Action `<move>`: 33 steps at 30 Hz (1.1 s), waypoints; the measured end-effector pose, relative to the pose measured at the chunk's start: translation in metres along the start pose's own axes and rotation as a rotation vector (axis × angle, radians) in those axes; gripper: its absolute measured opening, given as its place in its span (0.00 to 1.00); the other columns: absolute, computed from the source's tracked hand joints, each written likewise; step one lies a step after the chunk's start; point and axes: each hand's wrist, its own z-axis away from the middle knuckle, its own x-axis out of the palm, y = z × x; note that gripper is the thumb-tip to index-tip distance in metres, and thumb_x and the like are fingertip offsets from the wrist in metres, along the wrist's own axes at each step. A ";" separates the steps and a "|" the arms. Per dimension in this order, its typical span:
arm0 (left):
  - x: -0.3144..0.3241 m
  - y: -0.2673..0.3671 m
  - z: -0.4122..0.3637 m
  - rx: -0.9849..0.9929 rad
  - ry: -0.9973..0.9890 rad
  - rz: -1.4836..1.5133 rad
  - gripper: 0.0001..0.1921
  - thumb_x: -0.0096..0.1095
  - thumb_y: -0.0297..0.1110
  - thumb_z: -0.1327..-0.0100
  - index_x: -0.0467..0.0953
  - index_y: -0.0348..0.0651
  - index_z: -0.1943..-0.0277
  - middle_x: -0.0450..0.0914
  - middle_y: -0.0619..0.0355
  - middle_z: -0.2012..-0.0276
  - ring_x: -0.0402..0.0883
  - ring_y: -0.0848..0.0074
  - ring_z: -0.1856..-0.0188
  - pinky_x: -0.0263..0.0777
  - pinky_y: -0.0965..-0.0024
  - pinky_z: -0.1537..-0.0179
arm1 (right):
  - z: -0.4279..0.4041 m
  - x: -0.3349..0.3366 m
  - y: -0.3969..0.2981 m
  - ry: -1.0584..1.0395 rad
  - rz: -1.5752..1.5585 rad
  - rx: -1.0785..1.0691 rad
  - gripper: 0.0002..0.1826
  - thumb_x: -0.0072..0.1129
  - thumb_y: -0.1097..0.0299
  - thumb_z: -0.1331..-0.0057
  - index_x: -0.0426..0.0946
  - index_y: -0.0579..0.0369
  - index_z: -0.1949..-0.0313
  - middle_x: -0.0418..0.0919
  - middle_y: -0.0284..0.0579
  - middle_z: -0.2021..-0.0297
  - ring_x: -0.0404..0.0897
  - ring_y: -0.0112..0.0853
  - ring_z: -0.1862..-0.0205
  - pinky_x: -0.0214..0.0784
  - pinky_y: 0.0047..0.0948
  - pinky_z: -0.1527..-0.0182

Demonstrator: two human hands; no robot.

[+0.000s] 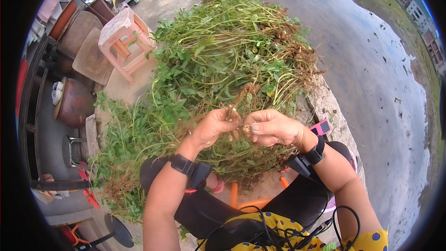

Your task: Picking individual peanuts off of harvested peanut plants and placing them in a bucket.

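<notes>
My left hand (219, 125) grips the root end of a pulled peanut plant (244, 94), its brown roots sticking up above the fingers. Close beside it on the right, my right hand (270, 128) pinches a pale peanut pod (247, 129) between thumb and fingers. More pods hang just under the left fingers. Both hands are above a large heap of peanut plants (209, 66), with green leafy stems to the left and brown roots with pods to the right. Each wrist wears a black strapped device.
A pink plastic stool (122, 38) stands left of the heap. Beyond it are a brown clay jar (75, 103) and stacked boards. A stone ledge (334, 111) borders water on the right, with a pink device (320, 127) near my right wrist. Black cables (289, 233) lie across my lap.
</notes>
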 end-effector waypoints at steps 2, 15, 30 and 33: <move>0.002 0.004 -0.002 0.007 0.035 0.002 0.08 0.66 0.30 0.35 0.75 0.40 0.56 0.79 0.61 0.64 0.79 0.77 0.64 0.75 0.71 0.63 | 0.005 -0.001 -0.004 -0.085 -0.145 -0.048 0.14 0.58 0.61 0.31 0.73 0.61 0.59 0.78 0.41 0.71 0.63 0.16 0.83 0.48 0.15 0.85; 0.007 0.000 -0.013 0.134 0.259 -0.042 0.07 0.61 0.33 0.32 0.73 0.42 0.55 0.80 0.61 0.61 0.78 0.79 0.61 0.69 0.74 0.61 | -0.022 0.007 0.014 0.569 1.163 -0.559 0.15 0.61 0.60 0.34 0.71 0.58 0.59 0.77 0.46 0.75 0.77 0.37 0.79 0.68 0.32 0.78; 0.011 0.010 -0.007 0.077 0.154 -0.315 0.12 0.66 0.31 0.36 0.75 0.37 0.53 0.80 0.60 0.60 0.80 0.77 0.60 0.75 0.73 0.62 | -0.022 0.002 0.017 0.551 1.443 -0.538 0.12 0.56 0.64 0.34 0.68 0.60 0.64 0.75 0.52 0.71 0.79 0.51 0.70 0.73 0.44 0.69; 0.010 0.009 -0.011 0.057 0.152 -0.404 0.11 0.65 0.33 0.34 0.75 0.36 0.54 0.81 0.59 0.61 0.81 0.77 0.62 0.75 0.73 0.63 | -0.020 0.006 0.013 0.552 1.582 -0.511 0.13 0.57 0.63 0.34 0.68 0.61 0.65 0.75 0.54 0.71 0.79 0.51 0.69 0.73 0.45 0.68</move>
